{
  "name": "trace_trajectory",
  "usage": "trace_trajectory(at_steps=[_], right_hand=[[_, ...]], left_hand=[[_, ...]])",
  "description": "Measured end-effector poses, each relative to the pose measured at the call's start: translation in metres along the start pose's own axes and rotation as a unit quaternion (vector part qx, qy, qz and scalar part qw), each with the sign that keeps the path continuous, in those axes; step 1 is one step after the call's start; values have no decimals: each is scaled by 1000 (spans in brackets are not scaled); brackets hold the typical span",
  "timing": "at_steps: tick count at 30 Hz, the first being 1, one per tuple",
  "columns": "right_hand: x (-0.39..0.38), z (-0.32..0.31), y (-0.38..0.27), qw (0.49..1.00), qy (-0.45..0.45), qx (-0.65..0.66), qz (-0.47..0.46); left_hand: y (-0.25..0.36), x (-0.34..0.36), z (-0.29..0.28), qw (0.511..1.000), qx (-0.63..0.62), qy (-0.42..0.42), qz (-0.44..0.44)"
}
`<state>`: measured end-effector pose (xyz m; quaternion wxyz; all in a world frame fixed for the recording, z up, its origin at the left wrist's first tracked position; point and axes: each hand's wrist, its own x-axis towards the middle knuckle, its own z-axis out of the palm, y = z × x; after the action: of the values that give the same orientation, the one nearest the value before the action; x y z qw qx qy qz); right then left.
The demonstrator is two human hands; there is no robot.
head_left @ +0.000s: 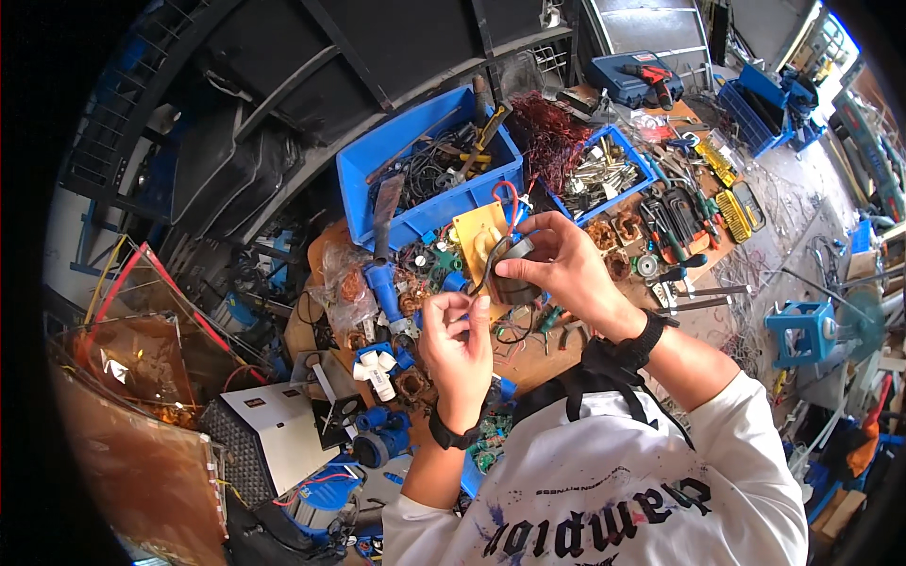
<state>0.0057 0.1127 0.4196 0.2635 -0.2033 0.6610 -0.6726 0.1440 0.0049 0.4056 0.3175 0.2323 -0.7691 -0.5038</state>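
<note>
While the right hand (578, 274) grips a dark grey cylinder (519, 274) between thumb and fingers, the left hand (456, 344) seems to pinch a thin dark lead (485, 274) just beside it. The cylinder is above the cluttered wooden bench (555, 360), in front of a yellow board (477, 229); whether it touches that board, I cannot tell. A hard tug by the left fingers could tear the lead loose, if it is attached there. The red wire loop (507, 191) rising close by might snag on the right hand. Should the thumb slip on the curved side, the cylinder could drop among the copper-wound cores (412, 381) and scrap below.
</note>
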Motion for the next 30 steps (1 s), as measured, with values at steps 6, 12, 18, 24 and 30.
trace_trajectory(at_steps=[6, 12, 18, 24, 30], right_hand=[[7, 6, 20, 999, 36, -6, 32], [6, 7, 53, 991, 32, 34, 124], [-4, -2, 111, 976, -30, 128, 172], [-11, -16, 186, 949, -1, 207, 237], [-10, -27, 227, 961, 44, 156, 225]], left_hand=[[-16, -7, 23, 964, -239, -80, -91], [-61, -2, 44, 967, -196, -122, -105], [-110, -17, 54, 976, -44, -142, -159], [-154, -36, 71, 957, -61, -170, -227], [-187, -41, 95, 930, -112, -179, -301]])
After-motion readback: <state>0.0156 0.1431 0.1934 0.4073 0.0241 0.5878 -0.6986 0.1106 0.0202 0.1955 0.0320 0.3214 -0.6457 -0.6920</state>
